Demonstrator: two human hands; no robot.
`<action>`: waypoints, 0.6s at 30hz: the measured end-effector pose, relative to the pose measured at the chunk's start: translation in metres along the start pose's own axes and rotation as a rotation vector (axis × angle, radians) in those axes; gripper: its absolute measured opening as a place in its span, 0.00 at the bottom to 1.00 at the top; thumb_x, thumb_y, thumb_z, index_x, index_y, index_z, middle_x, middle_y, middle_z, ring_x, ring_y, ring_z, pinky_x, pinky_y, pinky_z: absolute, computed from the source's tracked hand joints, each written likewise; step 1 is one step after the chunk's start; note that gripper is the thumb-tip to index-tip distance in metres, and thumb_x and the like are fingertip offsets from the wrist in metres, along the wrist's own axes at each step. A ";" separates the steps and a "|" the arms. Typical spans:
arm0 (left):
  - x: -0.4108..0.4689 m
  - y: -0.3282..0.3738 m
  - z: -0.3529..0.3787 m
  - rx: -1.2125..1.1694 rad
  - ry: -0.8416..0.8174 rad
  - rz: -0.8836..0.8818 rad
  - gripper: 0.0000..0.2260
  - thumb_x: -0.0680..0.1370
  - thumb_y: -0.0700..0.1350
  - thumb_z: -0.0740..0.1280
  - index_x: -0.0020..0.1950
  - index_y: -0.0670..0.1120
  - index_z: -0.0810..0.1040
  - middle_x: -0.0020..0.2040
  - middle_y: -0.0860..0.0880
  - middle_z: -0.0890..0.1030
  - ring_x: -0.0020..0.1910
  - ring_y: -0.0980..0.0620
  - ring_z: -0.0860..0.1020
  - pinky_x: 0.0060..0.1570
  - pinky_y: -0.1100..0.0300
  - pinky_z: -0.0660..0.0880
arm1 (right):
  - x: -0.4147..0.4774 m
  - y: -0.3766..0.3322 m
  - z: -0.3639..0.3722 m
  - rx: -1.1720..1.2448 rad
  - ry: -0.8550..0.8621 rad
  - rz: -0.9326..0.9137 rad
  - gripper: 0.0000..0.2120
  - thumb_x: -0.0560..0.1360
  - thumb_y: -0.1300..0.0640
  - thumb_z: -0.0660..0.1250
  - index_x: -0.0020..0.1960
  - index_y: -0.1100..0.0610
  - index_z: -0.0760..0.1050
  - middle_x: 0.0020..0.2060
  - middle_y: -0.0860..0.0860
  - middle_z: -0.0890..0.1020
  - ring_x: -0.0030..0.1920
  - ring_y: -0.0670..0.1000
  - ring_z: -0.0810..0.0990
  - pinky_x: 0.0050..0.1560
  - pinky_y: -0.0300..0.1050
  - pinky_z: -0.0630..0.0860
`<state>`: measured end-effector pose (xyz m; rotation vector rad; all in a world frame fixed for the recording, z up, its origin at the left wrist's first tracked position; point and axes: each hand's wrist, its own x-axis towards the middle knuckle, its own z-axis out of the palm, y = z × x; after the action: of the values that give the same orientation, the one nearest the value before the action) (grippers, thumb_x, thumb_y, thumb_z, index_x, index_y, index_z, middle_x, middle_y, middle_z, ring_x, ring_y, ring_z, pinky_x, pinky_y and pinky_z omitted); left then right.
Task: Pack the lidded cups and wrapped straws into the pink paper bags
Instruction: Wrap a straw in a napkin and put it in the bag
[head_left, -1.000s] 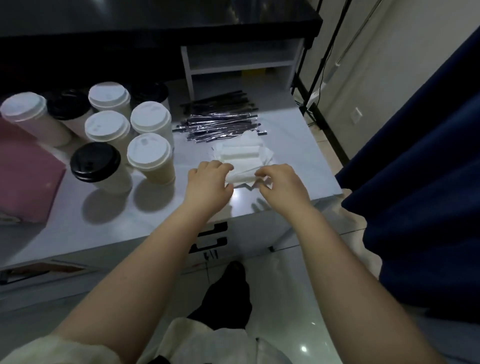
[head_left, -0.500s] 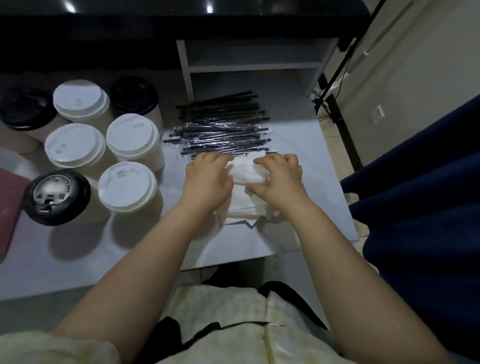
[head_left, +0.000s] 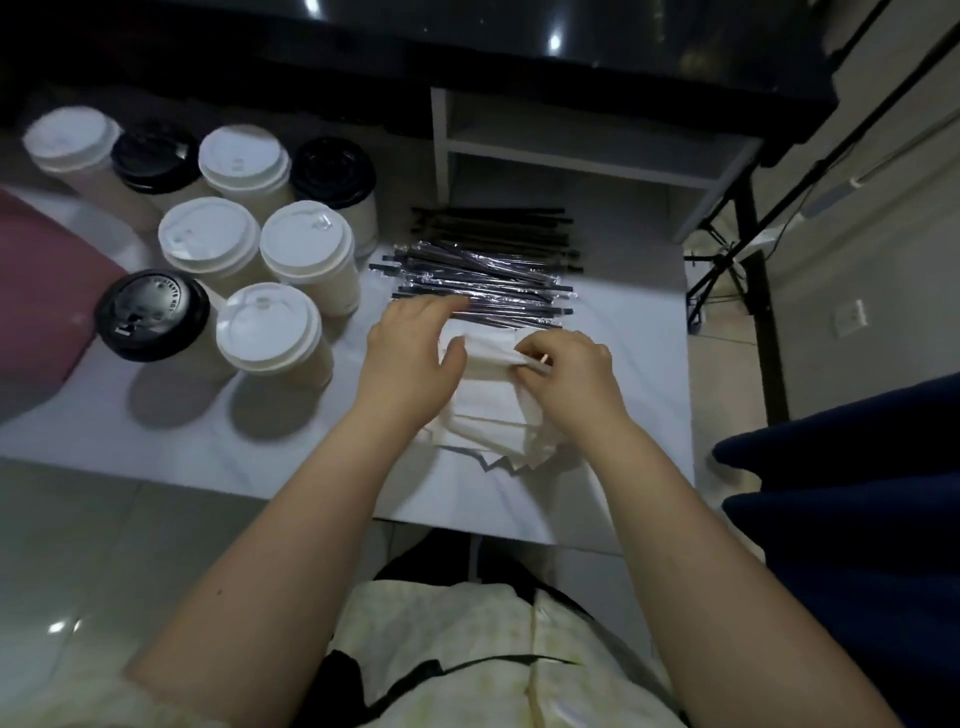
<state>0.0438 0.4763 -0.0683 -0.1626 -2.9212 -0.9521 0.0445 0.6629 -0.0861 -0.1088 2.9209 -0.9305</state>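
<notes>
pinching top napkin (head_left: 488, 347) with left hand (head_left: 410, 358) and right hand (head_left: 569, 374), wrapped straws (head_left: 478, 280) lying left-to-right just beyond

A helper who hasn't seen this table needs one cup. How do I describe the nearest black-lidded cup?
On the white table, find the cluster of cups left of the straws. In its front row, beside the pink bag, stands the black-lidded cup, the only black lid there.
</notes>
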 end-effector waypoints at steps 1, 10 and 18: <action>-0.006 0.004 0.000 0.002 0.019 -0.010 0.18 0.76 0.42 0.66 0.66 0.47 0.76 0.62 0.47 0.78 0.64 0.44 0.72 0.64 0.46 0.68 | -0.001 0.002 -0.005 0.083 0.001 0.002 0.04 0.73 0.57 0.70 0.48 0.50 0.79 0.42 0.43 0.79 0.50 0.51 0.76 0.54 0.50 0.70; -0.062 0.034 0.007 0.089 0.108 -0.167 0.18 0.76 0.42 0.66 0.67 0.46 0.75 0.63 0.47 0.78 0.64 0.43 0.71 0.62 0.46 0.69 | -0.007 0.014 -0.032 0.556 -0.047 0.100 0.20 0.71 0.63 0.73 0.61 0.50 0.74 0.44 0.45 0.76 0.45 0.45 0.76 0.49 0.37 0.70; -0.089 0.043 -0.036 0.172 0.252 -0.278 0.20 0.76 0.42 0.67 0.68 0.46 0.74 0.62 0.46 0.78 0.63 0.42 0.72 0.61 0.44 0.69 | -0.013 -0.035 -0.051 0.562 -0.137 -0.167 0.11 0.70 0.62 0.70 0.39 0.45 0.78 0.38 0.42 0.81 0.42 0.48 0.80 0.44 0.43 0.75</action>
<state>0.1387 0.4823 -0.0221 0.3548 -2.8136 -0.6836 0.0546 0.6650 -0.0242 -0.3647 2.4446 -1.6504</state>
